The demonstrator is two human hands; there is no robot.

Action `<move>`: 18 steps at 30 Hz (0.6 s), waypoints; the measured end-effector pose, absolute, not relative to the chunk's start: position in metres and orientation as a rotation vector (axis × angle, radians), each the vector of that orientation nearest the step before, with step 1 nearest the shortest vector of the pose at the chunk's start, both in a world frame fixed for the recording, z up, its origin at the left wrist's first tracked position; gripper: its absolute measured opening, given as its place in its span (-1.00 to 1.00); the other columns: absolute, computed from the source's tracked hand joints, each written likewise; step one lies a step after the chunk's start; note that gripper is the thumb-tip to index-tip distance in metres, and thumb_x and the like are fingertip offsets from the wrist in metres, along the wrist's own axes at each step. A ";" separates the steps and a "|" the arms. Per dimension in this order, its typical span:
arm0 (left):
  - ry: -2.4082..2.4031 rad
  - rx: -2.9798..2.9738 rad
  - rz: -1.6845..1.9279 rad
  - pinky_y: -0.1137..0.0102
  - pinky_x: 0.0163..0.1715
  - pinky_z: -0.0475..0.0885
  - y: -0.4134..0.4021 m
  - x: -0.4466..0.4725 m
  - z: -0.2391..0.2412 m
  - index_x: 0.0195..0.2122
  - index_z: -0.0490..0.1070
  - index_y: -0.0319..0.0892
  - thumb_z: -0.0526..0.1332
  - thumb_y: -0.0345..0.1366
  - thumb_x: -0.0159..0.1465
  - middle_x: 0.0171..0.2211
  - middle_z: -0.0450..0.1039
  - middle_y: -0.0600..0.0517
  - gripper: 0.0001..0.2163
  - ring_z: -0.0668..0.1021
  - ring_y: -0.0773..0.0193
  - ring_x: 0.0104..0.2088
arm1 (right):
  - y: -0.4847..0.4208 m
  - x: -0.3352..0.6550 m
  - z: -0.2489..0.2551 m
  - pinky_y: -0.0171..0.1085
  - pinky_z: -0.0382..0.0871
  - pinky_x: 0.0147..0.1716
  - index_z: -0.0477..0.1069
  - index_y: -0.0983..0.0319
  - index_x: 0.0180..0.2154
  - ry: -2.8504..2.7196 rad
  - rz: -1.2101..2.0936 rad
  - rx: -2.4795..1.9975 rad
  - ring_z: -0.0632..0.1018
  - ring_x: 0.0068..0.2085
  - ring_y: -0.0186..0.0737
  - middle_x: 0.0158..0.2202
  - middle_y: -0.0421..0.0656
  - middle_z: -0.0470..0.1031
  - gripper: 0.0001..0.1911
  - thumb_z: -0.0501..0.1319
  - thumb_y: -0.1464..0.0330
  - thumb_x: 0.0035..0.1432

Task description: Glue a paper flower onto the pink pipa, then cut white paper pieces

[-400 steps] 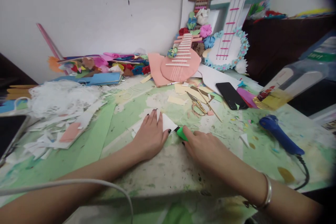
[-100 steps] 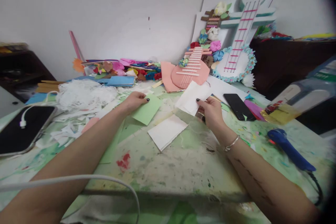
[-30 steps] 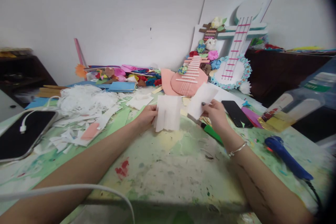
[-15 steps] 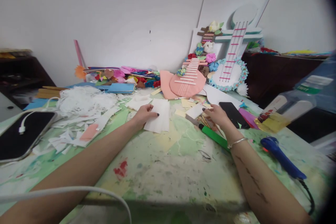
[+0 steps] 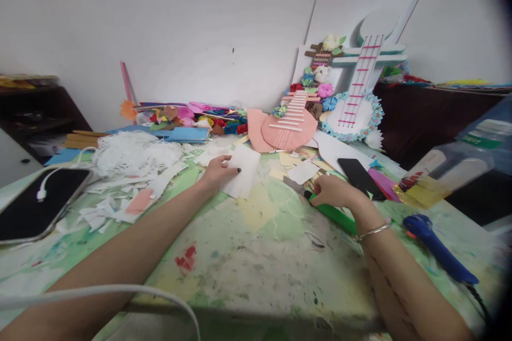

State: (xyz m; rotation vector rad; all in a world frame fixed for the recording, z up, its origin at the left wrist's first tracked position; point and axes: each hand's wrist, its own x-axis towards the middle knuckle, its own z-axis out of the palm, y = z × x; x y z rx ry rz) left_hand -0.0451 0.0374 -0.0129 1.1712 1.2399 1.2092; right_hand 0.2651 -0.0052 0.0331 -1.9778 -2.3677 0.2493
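Observation:
My left hand (image 5: pixel 220 173) pinches the left edge of a white sheet of paper (image 5: pixel 244 170), thumb on top, above the painted table. To the right, my right hand (image 5: pixel 331 192) has its fingers curled down around a long green tool with a black end (image 5: pixel 334 216); its exact kind is hard to tell. Just beyond that hand lies a small white paper piece (image 5: pixel 303 171), on top of thin sticks and scraps. Behind the sheet, a pink paper lute-shaped craft (image 5: pixel 280 136) leans near the wall.
A blue hot glue gun (image 5: pixel 436 248) lies at the right, past a black phone (image 5: pixel 360 178) and a plastic bottle (image 5: pixel 444 170). Tangled white strips (image 5: pixel 136 154), paper scraps and a tablet-like device (image 5: pixel 44 205) cover the left. A white cable (image 5: pixel 120 290) crosses the front.
My right hand has let go of the small white paper piece and come nearer, closing on the green tool. My left hand still holds the sheet, which has turned slightly.

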 end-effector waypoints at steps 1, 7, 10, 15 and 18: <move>1.222 1.157 1.227 0.35 -0.47 0.43 0.038 -0.045 -0.014 -0.13 0.36 -0.22 0.43 -0.27 -0.23 -0.39 0.53 -0.02 -0.42 0.55 0.20 -0.47 | -0.006 0.263 0.035 -0.32 0.04 -0.58 0.33 0.20 -0.62 -2.340 0.210 -1.971 0.35 -0.52 -0.29 -0.59 -0.22 0.37 -0.87 0.28 0.35 -0.27; 1.137 1.088 1.274 0.38 -0.46 0.44 0.032 -0.039 -0.010 -0.17 0.42 -0.27 0.42 -0.26 -0.16 -0.34 0.55 -0.07 -0.51 0.56 0.21 -0.45 | 0.006 0.271 0.035 -0.30 0.14 -0.49 0.39 0.23 -0.42 -1.926 -0.044 -2.089 0.45 -0.40 -0.18 -0.43 -0.11 0.49 -0.80 0.22 0.22 -0.06; 1.113 1.054 1.256 0.38 -0.46 0.44 0.027 -0.032 -0.009 -0.18 0.43 -0.30 0.40 -0.26 -0.11 -0.36 0.56 -0.09 -0.56 0.56 0.21 -0.44 | 0.018 0.281 0.024 -0.27 0.18 -0.43 0.43 0.28 -0.32 -1.833 -0.115 -2.189 0.50 -0.31 -0.07 -0.33 0.00 0.54 -0.78 0.22 0.27 -0.01; 1.073 1.128 1.258 0.38 -0.44 0.41 0.022 -0.019 -0.016 -0.20 0.43 -0.30 0.34 -0.22 -0.03 -0.38 0.55 -0.07 -0.62 0.55 0.20 -0.42 | 0.014 0.257 0.013 -0.17 0.29 -0.23 0.46 0.28 -0.23 -1.816 -0.228 -1.822 0.49 -0.15 -0.01 -0.22 0.04 0.53 -0.78 0.16 0.41 0.05; 1.078 1.233 1.313 0.38 -0.43 0.40 0.023 -0.014 -0.022 -0.21 0.42 -0.29 0.28 -0.17 0.02 -0.38 0.54 -0.05 -0.64 0.52 0.20 -0.42 | -0.002 0.216 0.007 -0.24 0.37 -0.29 0.46 0.24 -0.25 -1.908 0.168 -1.285 0.49 -0.31 -0.22 -0.29 -0.09 0.50 -0.80 0.10 0.44 0.09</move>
